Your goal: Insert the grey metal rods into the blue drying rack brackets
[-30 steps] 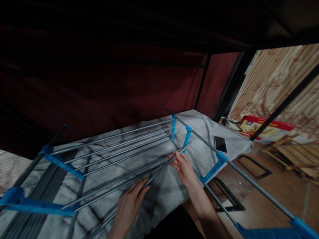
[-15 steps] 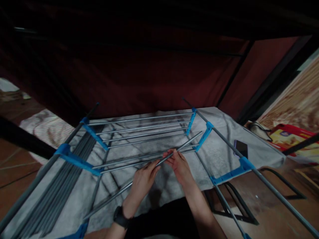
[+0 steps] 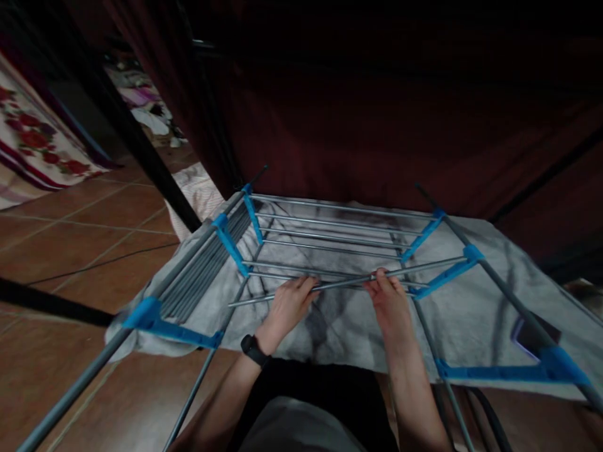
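Observation:
A loose grey metal rod (image 3: 346, 283) slants across the partly built rack, its right end higher in view than its left. My left hand (image 3: 291, 306), with a dark watch on its wrist, closes over the rod left of its middle. On the right part, the fingers of my right hand (image 3: 389, 300) pinch the same rod. The rod's right end lies near a blue bracket (image 3: 447, 279); I cannot tell if they touch. Behind my hands, several fitted rods (image 3: 330, 220) run between the blue brackets on the left (image 3: 230, 243) and right.
More grey rods (image 3: 207, 270) lie bundled on the grey cloth (image 3: 301, 339) at left. A phone (image 3: 534, 336) rests on the cloth at right, beside the rack's side tube (image 3: 511, 298). Dark posts and a dark red curtain (image 3: 367, 138) stand behind. Tiled floor (image 3: 94, 251) shows at left.
The view has swung left. The rod in my hands has turned from a steep slant to nearly level, and its left end has come up off the near side.

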The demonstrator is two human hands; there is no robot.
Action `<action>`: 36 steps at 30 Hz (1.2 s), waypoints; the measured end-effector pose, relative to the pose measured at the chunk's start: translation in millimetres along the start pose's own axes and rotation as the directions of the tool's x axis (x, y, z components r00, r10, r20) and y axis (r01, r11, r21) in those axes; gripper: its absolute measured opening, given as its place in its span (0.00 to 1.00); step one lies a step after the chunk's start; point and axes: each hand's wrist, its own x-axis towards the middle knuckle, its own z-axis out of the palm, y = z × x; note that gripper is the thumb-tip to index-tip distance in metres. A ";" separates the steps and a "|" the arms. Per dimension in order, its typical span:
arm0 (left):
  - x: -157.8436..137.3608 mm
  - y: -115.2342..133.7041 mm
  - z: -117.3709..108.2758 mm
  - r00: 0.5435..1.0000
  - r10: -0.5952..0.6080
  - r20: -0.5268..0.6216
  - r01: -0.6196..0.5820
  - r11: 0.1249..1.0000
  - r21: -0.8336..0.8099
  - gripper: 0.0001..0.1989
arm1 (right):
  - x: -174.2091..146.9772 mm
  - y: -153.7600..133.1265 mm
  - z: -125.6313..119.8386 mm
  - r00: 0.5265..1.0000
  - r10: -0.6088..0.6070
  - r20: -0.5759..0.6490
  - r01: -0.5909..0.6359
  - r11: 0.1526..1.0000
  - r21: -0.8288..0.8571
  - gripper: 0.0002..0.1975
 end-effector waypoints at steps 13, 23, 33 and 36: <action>-17.9 -12.3 -20.1 0.999 -0.021 -0.045 0.026 0.992 0.122 0.15 | -5.8 6.6 -3.5 0.994 0.009 0.112 -0.003 0.999 -0.051 0.11; -31.4 -47.5 -37.4 0.988 -0.129 -0.087 0.146 0.962 0.232 0.11 | -4.0 10.1 -26.6 0.998 -0.014 0.067 0.016 1.000 -0.019 0.11; -34.5 -57.0 -31.9 0.995 -0.041 -0.094 0.070 0.941 0.330 0.11 | 6.2 42.2 -53.5 0.998 0.016 0.058 -0.017 1.000 0.020 0.11; -27.4 -52.1 -25.2 0.997 0.026 -0.073 -0.001 0.944 0.329 0.10 | 6.2 49.3 -59.2 0.998 -0.003 0.063 0.005 0.999 -0.033 0.09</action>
